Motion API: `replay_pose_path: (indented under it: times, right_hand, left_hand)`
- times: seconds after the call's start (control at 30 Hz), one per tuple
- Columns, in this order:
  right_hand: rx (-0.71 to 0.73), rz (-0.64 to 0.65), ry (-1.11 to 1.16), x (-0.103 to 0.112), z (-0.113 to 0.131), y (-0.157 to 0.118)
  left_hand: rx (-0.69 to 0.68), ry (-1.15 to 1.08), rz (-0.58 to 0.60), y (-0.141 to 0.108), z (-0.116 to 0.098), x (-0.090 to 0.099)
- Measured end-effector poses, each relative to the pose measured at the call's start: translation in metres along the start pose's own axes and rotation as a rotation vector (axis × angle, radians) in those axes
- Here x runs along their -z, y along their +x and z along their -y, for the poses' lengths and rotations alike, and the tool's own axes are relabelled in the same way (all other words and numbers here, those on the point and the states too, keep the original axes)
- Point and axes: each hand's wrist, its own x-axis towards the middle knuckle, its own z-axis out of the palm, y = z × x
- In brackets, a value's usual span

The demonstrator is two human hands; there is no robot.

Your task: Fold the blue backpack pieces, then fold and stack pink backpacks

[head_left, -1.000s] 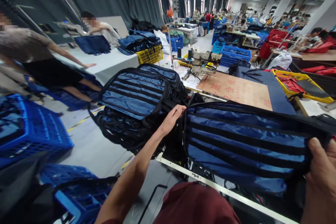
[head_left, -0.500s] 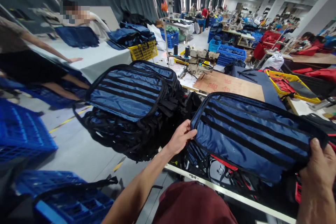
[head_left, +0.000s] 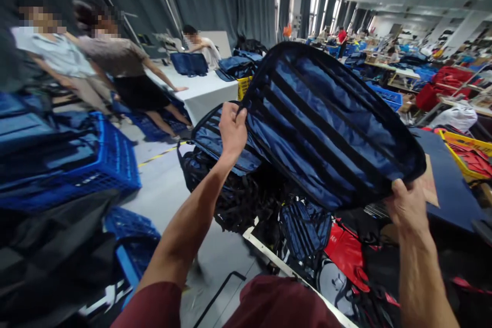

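Note:
Between both hands a blue backpack panel (head_left: pixel 326 128) with black edging and several black straps is held up, tilted. My left hand (head_left: pixel 233 130) pinches its left edge, and my right hand (head_left: pixel 409 205) grips the lower right corner. Behind my left hand lies a stack of similar blue panels (head_left: pixel 215 130), partly covered by the raised one, with black straps (head_left: pixel 246 200) bunched below. Under the held panel are a smaller blue strapped piece (head_left: pixel 305 225) and a red piece of fabric (head_left: pixel 346 251).
A white frame rail (head_left: pixel 269 253) runs in front of me. Blue crates (head_left: pixel 119 159) stand on the left. Two people stand by a white table (head_left: pixel 207 95), and a third person (head_left: pixel 200 46) is behind it. A yellow crate (head_left: pixel 465 156) with red pieces is at right.
Both hands have lifted the panel up and to the left, toward the stack. The view has turned left, and red fabric and the smaller blue piece beneath now show more.

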Motion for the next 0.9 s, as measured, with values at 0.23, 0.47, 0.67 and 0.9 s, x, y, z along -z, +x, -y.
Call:
replay_pose_path:
  times: [0.23,0.47,0.67,0.9]
  right_hand:
    - [-0.196,0.394,0.205,-0.121,-0.023,-0.01]
    - [-0.087,0.433,-0.005,-0.176,-0.03,0.021]
    - [-0.161,0.212,0.156,-0.22,-0.009,0.052]
    - [-0.346,0.502,0.582,-0.232,0.012,0.037]
  left_hand:
    - [0.158,-0.151,-0.107,0.034,0.044,0.055]
    - [0.177,-0.127,-0.203,0.072,0.083,0.076]
    - [0.182,-0.139,-0.284,0.103,0.082,0.069]
    - [0.13,-0.265,-0.339,0.105,0.077,0.065]
